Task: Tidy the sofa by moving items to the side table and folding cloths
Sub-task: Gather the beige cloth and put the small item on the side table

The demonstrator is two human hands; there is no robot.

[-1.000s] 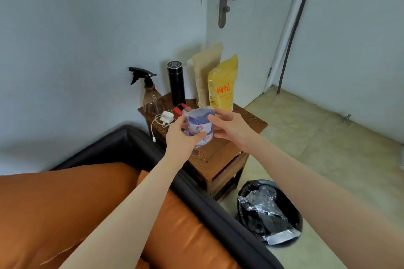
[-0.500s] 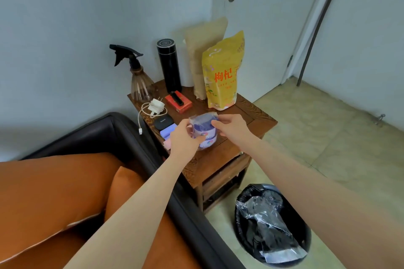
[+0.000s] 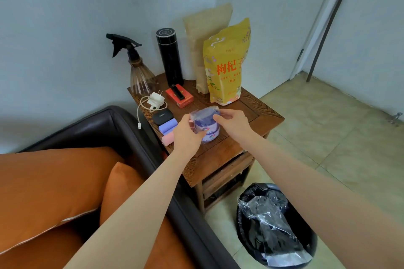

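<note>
A small purple-and-white plastic-wrapped pack (image 3: 207, 125) stands on the wooden side table (image 3: 258, 116), near its front middle. My left hand (image 3: 185, 133) grips the pack from the left, fingers curled round its side. My right hand (image 3: 234, 119) pinches the pack's top right edge with fingertips and thumb. To the lower left is the black sofa arm (image 3: 105, 124) with orange cushions (image 3: 54, 185) beside it.
On the table stand a spray bottle (image 3: 140, 72), a black flask (image 3: 170, 59), a brown paper pouch (image 3: 205, 35), a yellow pouch (image 3: 226, 63), a white charger (image 3: 155, 100), a red box (image 3: 179, 95), a black case (image 3: 162, 116), purple (image 3: 167, 125) and pink (image 3: 168, 139) rolls. A black-lined bin (image 3: 275, 225) sits on the floor.
Both hands have lowered the pack from above the table down onto its top. The view has tilted down and moved closer.
</note>
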